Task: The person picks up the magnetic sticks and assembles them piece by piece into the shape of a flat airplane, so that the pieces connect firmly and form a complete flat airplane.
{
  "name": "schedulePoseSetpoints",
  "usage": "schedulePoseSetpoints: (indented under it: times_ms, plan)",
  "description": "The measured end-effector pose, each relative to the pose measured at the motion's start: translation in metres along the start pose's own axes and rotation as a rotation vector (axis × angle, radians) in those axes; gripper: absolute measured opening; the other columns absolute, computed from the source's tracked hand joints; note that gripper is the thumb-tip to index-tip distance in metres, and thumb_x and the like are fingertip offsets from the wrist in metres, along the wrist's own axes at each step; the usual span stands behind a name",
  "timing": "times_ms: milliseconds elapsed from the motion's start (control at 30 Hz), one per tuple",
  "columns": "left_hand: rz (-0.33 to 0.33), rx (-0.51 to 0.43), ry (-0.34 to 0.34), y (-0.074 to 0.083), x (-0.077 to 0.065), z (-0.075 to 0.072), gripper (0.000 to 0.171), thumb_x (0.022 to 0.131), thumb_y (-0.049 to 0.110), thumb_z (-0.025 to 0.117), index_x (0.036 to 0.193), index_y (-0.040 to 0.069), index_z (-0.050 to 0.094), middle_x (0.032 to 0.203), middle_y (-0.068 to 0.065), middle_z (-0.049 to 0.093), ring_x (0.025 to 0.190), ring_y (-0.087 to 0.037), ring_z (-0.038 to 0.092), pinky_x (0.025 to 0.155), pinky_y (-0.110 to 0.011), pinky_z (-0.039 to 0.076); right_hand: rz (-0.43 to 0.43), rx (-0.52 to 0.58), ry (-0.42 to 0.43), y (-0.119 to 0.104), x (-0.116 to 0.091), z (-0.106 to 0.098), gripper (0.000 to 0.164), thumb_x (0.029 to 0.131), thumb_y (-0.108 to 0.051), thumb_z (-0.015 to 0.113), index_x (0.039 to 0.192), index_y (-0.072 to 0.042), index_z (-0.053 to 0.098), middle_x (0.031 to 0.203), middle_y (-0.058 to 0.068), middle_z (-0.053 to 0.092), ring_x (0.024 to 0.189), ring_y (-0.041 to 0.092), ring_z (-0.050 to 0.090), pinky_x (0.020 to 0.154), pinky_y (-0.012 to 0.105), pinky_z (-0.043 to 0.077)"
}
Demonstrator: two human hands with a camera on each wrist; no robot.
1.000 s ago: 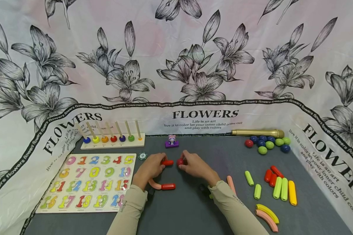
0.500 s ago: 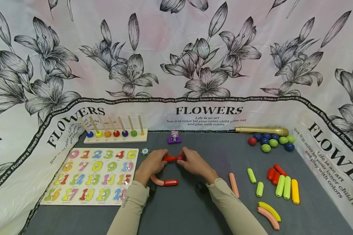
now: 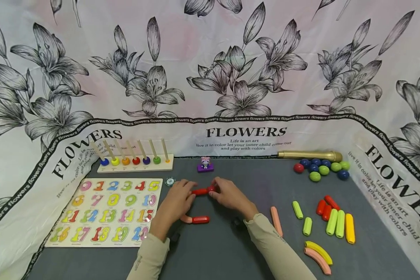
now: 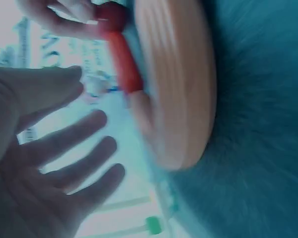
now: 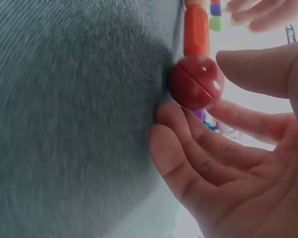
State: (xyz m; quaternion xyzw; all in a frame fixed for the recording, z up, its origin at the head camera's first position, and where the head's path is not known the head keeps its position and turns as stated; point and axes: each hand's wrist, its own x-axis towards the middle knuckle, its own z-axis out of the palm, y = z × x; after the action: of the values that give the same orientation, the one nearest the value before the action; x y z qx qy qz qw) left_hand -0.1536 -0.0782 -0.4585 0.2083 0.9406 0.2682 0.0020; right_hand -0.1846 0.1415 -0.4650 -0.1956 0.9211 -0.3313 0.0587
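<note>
My right hand (image 3: 228, 194) pinches a red ball (image 5: 196, 82) between thumb and forefinger. The ball meets the right end of a short red stick (image 3: 200, 191), and a pink piece (image 5: 195, 3) follows at the stick's other end. My left hand (image 3: 176, 199) is beside the stick's left end; in the left wrist view its fingers (image 4: 84, 131) are spread and hold nothing. Nearer me lies a second red stick (image 3: 200, 219) joined to a curved pink piece (image 4: 181, 84), partly hidden by the left hand in the head view.
At left are a number board (image 3: 108, 241) and a peg stand (image 3: 136, 168), with a poker chip (image 3: 170, 181) nearby. A small figure (image 3: 205, 165) stands behind my hands. Loose sticks, among them a yellow stick (image 3: 350, 228), several balls and a gold microphone (image 3: 309, 156) are at right.
The red stick and red ball, apart one second ago, have come together end to end. My left hand has let go of the stick and drawn back left; the right hand keeps the ball.
</note>
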Motion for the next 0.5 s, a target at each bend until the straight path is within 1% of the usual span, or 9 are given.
schedulePoseSetpoints:
  times_ms: [33, 100, 167, 267, 300, 367, 500]
  plan:
    - [0.032, -0.001, 0.025, 0.003, -0.008, 0.001, 0.031, 0.102, 0.008, 0.073, 0.133, 0.003, 0.069, 0.130, -0.019, 0.066, 0.125, -0.042, 0.058, 0.109, -0.059, 0.046, 0.002, 0.004, -0.002, 0.001, -0.004, -0.002, 0.024, 0.102, -0.012, 0.074, 0.121, 0.001, 0.067, 0.104, 0.010, 0.070, 0.094, 0.025, 0.067, 0.086, 0.046, 0.056]
    - [0.110, 0.004, 0.043, 0.010, -0.024, 0.002, 0.026, 0.100, 0.007, 0.075, 0.125, 0.001, 0.072, 0.124, -0.017, 0.070, 0.122, -0.041, 0.061, 0.105, -0.060, 0.048, -0.009, 0.007, 0.002, 0.003, -0.012, -0.009, 0.028, 0.103, -0.012, 0.073, 0.126, 0.003, 0.067, 0.112, 0.014, 0.071, 0.102, 0.029, 0.069, 0.088, 0.048, 0.057]
    - [0.179, 0.020, 0.018, 0.015, -0.036, 0.006, 0.022, 0.099, 0.008, 0.078, 0.120, 0.001, 0.074, 0.117, -0.015, 0.072, 0.116, -0.038, 0.064, 0.101, -0.060, 0.050, -0.015, 0.005, 0.004, 0.007, -0.022, -0.020, 0.031, 0.104, -0.012, 0.071, 0.130, 0.004, 0.066, 0.118, 0.017, 0.071, 0.105, 0.031, 0.070, 0.088, 0.049, 0.057]
    - [0.231, 0.072, -0.035, 0.019, -0.046, 0.013, 0.019, 0.097, 0.012, 0.080, 0.114, 0.005, 0.076, 0.108, -0.009, 0.073, 0.107, -0.032, 0.065, 0.096, -0.056, 0.052, -0.018, -0.003, 0.021, 0.016, -0.038, -0.039, 0.031, 0.105, -0.011, 0.069, 0.131, 0.006, 0.066, 0.122, 0.020, 0.069, 0.103, 0.031, 0.070, 0.085, 0.048, 0.058]
    - [0.235, 0.089, -0.044, 0.019, -0.047, 0.016, 0.019, 0.097, 0.014, 0.081, 0.113, 0.006, 0.076, 0.106, -0.007, 0.072, 0.106, -0.031, 0.065, 0.096, -0.056, 0.051, -0.011, -0.008, 0.029, 0.021, -0.043, -0.047, 0.031, 0.106, -0.012, 0.068, 0.131, 0.006, 0.066, 0.123, 0.020, 0.069, 0.102, 0.030, 0.070, 0.084, 0.048, 0.058]
    - [0.217, 0.107, -0.059, 0.019, -0.049, 0.019, 0.019, 0.096, 0.014, 0.082, 0.112, 0.008, 0.075, 0.106, -0.007, 0.070, 0.106, -0.032, 0.063, 0.098, -0.056, 0.049, 0.010, -0.020, 0.056, 0.032, -0.052, -0.060, 0.031, 0.106, -0.012, 0.067, 0.131, 0.006, 0.067, 0.122, 0.021, 0.068, 0.101, 0.030, 0.070, 0.084, 0.048, 0.058]
    - [0.166, 0.113, -0.068, 0.018, -0.050, 0.020, 0.019, 0.094, 0.012, 0.084, 0.109, 0.008, 0.073, 0.106, -0.009, 0.066, 0.111, -0.037, 0.062, 0.101, -0.060, 0.045, 0.055, -0.075, 0.139, 0.058, -0.064, -0.088, 0.029, 0.105, -0.011, 0.068, 0.127, 0.009, 0.067, 0.119, 0.024, 0.068, 0.101, 0.036, 0.070, 0.084, 0.052, 0.058]
